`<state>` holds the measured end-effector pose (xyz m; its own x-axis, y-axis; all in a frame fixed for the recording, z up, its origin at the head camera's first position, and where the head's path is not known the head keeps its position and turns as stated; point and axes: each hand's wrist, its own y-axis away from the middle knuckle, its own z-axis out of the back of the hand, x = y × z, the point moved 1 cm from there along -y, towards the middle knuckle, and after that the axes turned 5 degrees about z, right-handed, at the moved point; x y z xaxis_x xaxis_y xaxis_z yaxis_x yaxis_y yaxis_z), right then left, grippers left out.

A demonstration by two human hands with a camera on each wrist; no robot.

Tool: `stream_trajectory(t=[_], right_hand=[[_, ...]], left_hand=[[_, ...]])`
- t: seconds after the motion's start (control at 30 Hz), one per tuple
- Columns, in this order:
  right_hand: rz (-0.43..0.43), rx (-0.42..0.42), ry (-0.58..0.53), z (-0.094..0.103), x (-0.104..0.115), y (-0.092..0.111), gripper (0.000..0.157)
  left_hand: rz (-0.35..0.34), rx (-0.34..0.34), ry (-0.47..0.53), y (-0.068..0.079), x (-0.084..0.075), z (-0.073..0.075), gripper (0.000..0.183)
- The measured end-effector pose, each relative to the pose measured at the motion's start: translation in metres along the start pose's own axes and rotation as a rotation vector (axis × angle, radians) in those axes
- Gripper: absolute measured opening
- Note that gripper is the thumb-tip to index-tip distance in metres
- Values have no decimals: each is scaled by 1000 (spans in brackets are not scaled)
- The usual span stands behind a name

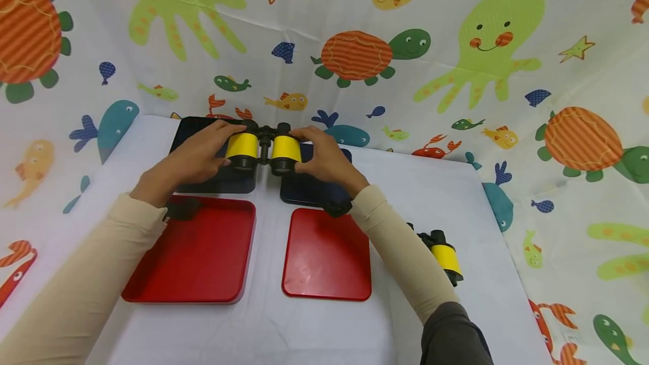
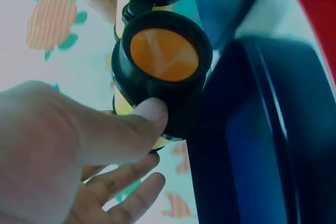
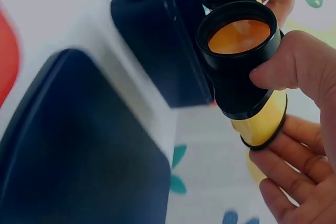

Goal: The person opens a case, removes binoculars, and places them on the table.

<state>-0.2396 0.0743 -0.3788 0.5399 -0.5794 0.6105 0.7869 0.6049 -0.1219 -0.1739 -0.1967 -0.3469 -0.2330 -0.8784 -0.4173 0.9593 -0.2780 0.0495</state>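
Observation:
Both hands hold a pair of black binoculars (image 1: 242, 145) with yellow barrels, its wide lens ends facing the person. My left hand (image 1: 203, 151) grips the left barrel; in the left wrist view, its thumb presses the black rim beside an orange-tinted lens (image 2: 164, 55). On the other barrel is my right hand (image 1: 327, 156), thumb at the lens end and fingers on the far end in the right wrist view. Beneath the binoculars lie a deep dark blue tray (image 1: 218, 186) on the left and a flatter dark blue lid or tray (image 1: 304, 189) on the right.
A red tray (image 1: 203, 252) stands nearer on the left, partly behind the left forearm. Beside it lies a flat red lid (image 1: 327, 258). Another pair of yellow and black binoculars (image 1: 446, 258) rests at the right, partly hidden by the right sleeve. A sea-animal patterned cloth (image 1: 314, 10) hangs behind.

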Motion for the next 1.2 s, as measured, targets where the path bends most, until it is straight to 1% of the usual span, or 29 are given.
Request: stream_trajectory(t=[0.13,0.23,0.33,0.47,0.57,0.67,0.93,1.1,1.2], right_hand=[[-7,-25,33,12,-18,24,72],[-40,-32,51,22,-32,41,72],[-96,-32,52,32,-43,60,73],[-165,-26,37,46,-58,85,73],[-188,-25,37,55,-70,102,73],[-204,-21,43,64,-83,118,73],[-269,8,68,86,-114,151,74],[-322,19,87,99,-131,167,73],[-351,26,92,104,-140,174,73]], left_hand=[[-68,-3,10,-12,-16,-16,78],[-113,-3,30,-22,-29,-29,77],[-137,19,49,-31,-44,-42,77],[-150,61,85,-43,-65,-58,77],[-177,84,100,-52,-80,-69,76],[-208,94,94,-60,-96,-80,75],[-257,88,93,-83,-130,-113,72],[-278,77,77,-99,-152,-134,72],[-281,65,68,-106,-163,-144,71]])
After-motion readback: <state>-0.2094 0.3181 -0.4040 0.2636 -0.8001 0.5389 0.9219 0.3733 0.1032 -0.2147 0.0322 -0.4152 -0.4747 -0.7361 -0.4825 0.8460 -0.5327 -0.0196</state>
